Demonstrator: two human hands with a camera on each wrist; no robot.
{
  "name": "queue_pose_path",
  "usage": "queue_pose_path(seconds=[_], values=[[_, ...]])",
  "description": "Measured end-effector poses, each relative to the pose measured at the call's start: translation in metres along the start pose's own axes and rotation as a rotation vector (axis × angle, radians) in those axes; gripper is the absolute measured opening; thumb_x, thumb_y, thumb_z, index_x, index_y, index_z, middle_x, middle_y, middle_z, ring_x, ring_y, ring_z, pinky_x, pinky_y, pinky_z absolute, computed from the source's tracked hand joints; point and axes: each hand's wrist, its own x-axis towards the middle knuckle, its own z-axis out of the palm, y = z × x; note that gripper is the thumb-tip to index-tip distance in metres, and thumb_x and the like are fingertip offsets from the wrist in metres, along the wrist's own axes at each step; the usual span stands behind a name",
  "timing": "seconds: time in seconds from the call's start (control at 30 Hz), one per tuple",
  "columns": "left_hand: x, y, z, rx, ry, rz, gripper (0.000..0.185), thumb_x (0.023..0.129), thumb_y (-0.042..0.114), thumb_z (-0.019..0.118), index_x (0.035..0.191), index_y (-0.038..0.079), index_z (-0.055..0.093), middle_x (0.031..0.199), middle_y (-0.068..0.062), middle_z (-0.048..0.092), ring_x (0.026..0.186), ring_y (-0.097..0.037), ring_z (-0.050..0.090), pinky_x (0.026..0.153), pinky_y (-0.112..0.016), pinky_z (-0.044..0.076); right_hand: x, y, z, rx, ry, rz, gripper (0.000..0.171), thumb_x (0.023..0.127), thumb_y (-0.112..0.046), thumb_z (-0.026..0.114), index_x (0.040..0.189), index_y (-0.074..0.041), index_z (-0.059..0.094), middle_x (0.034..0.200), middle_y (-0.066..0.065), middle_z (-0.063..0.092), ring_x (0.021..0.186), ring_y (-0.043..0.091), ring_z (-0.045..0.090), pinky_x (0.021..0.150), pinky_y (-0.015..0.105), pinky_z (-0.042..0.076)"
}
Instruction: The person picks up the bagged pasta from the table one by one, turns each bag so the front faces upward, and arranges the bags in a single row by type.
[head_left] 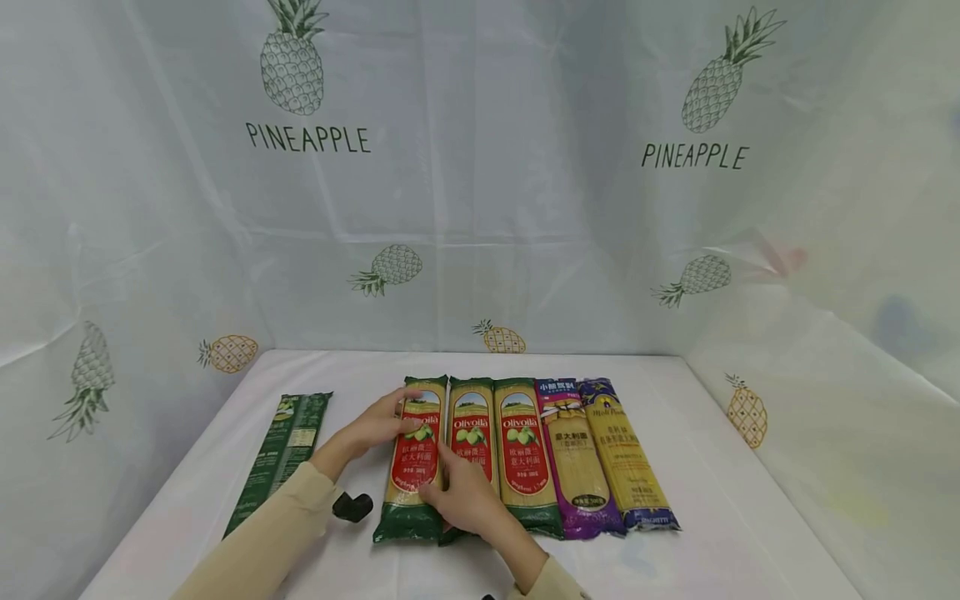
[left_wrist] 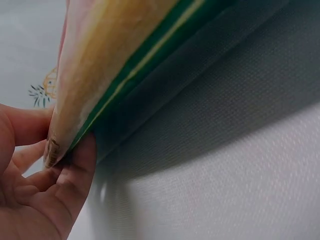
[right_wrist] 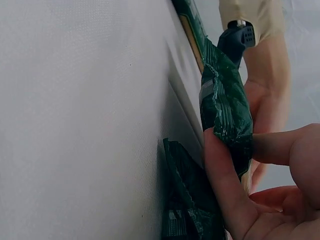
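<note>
Both hands hold a red-labelled Olivoilà spaghetti pack [head_left: 415,458] with green ends. My left hand [head_left: 375,427] grips its upper left edge, thumb over the front; in the left wrist view the fingers [left_wrist: 82,162] curl under that edge, and the pack is tilted up off the cloth. Near the bottom right corner, my right hand [head_left: 468,498] pinches the same pack. The right wrist view shows its green crinkled end [right_wrist: 227,105] between thumb and finger. A second Olivoilà pack [head_left: 471,408] lies directly beside it, partly covered by the right hand.
Further right lie a third Olivoilà pack [head_left: 525,442], a purple-ended spaghetti pack [head_left: 577,454] and a yellow and blue one [head_left: 626,454], side by side. A green pack [head_left: 281,454] lies back side up at the left, partly behind the left sleeve. White pineapple-print cloth [head_left: 480,200] hangs behind the table.
</note>
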Motion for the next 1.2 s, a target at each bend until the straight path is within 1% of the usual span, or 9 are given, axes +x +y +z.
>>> queue_pose_path(seconds=[0.13, 0.33, 0.53, 0.63, 0.7, 0.8, 0.93, 1.03, 1.2], values=[[0.0029, -0.0037, 0.0016, 0.001, -0.002, -0.005, 0.059, 0.101, 0.013, 0.072, 0.156, 0.011, 0.050, 0.130, -0.020, 0.065, 0.105, -0.025, 0.069, 0.088, -0.042, 0.057, 0.0031, 0.0011, 0.0016, -0.058, 0.007, -0.011, 0.079, 0.099, -0.023, 0.076, 0.161, 0.006, 0.038, 0.067, -0.002, 0.063, 0.044, 0.011, 0.058, 0.048, 0.027, 0.048], [0.0048, -0.0068, 0.0032, 0.020, 0.010, -0.005, 0.061, 0.100, 0.013, 0.072, 0.157, 0.013, 0.050, 0.129, -0.020, 0.066, 0.102, -0.025, 0.070, 0.087, -0.042, 0.056, 0.0062, 0.0005, 0.0048, -0.139, 0.027, -0.030, 0.077, 0.098, -0.022, 0.076, 0.160, 0.007, 0.040, 0.059, -0.001, 0.058, 0.035, 0.009, 0.051, 0.042, 0.027, 0.045], [0.0056, -0.0046, 0.0043, 0.145, 0.097, 0.002, 0.064, 0.096, 0.020, 0.080, 0.155, 0.014, 0.055, 0.130, -0.020, 0.065, 0.106, -0.029, 0.066, 0.088, -0.045, 0.055, 0.0078, -0.0041, 0.0066, -0.225, 0.049, -0.023, 0.075, 0.096, -0.021, 0.076, 0.158, 0.007, 0.043, 0.059, 0.000, 0.056, 0.031, 0.007, 0.048, 0.039, 0.025, 0.044], [0.0073, -0.0053, 0.0040, 0.178, 0.108, 0.007, 0.066, 0.094, 0.022, 0.083, 0.154, 0.013, 0.056, 0.126, -0.020, 0.065, 0.104, -0.029, 0.065, 0.087, -0.044, 0.056, 0.0076, -0.0050, 0.0067, -0.229, 0.044, -0.002, 0.075, 0.097, -0.020, 0.077, 0.158, 0.007, 0.043, 0.071, 0.011, 0.066, 0.032, 0.009, 0.052, 0.039, 0.026, 0.046], [0.0085, -0.0060, 0.0036, 0.202, 0.108, 0.015, 0.067, 0.093, 0.023, 0.084, 0.153, 0.012, 0.057, 0.126, -0.019, 0.066, 0.104, -0.029, 0.066, 0.086, -0.044, 0.056, 0.0071, -0.0052, 0.0064, -0.208, 0.034, 0.016, 0.076, 0.096, -0.019, 0.078, 0.159, 0.007, 0.042, 0.086, 0.022, 0.071, 0.033, 0.012, 0.056, 0.039, 0.028, 0.048], [0.0096, -0.0070, 0.0028, 0.216, 0.092, 0.012, 0.069, 0.093, 0.026, 0.085, 0.154, 0.012, 0.055, 0.127, -0.020, 0.065, 0.106, -0.030, 0.065, 0.088, -0.046, 0.056, 0.0059, -0.0056, 0.0046, -0.153, 0.018, 0.044, 0.078, 0.095, -0.017, 0.081, 0.159, 0.006, 0.042, 0.099, 0.030, 0.072, 0.036, 0.017, 0.060, 0.038, 0.031, 0.050], [0.0102, -0.0089, 0.0018, 0.172, 0.045, -0.007, 0.072, 0.095, 0.029, 0.083, 0.158, 0.015, 0.051, 0.130, -0.020, 0.063, 0.110, -0.032, 0.064, 0.095, -0.049, 0.053, 0.0054, -0.0053, 0.0004, -0.103, -0.005, 0.075, 0.079, 0.095, -0.016, 0.082, 0.160, 0.005, 0.041, 0.076, 0.017, 0.070, 0.037, 0.017, 0.062, 0.039, 0.032, 0.052], [0.0101, -0.0096, 0.0006, 0.166, 0.029, 0.004, 0.073, 0.096, 0.031, 0.082, 0.159, 0.015, 0.049, 0.132, -0.021, 0.063, 0.113, -0.034, 0.063, 0.098, -0.053, 0.051, 0.0056, -0.0037, -0.0024, -0.069, -0.021, 0.075, 0.080, 0.095, -0.017, 0.082, 0.161, 0.003, 0.041, 0.064, 0.007, 0.065, 0.038, 0.017, 0.062, 0.041, 0.033, 0.053], [0.0100, -0.0089, -0.0017, 0.177, 0.021, 0.011, 0.072, 0.097, 0.031, 0.081, 0.159, 0.015, 0.049, 0.134, -0.022, 0.062, 0.116, -0.034, 0.062, 0.101, -0.055, 0.050, 0.0060, 0.0017, -0.0025, -0.035, -0.019, 0.061, 0.078, 0.096, -0.018, 0.082, 0.160, 0.002, 0.042, 0.066, 0.005, 0.068, 0.039, 0.017, 0.063, 0.041, 0.035, 0.054]])
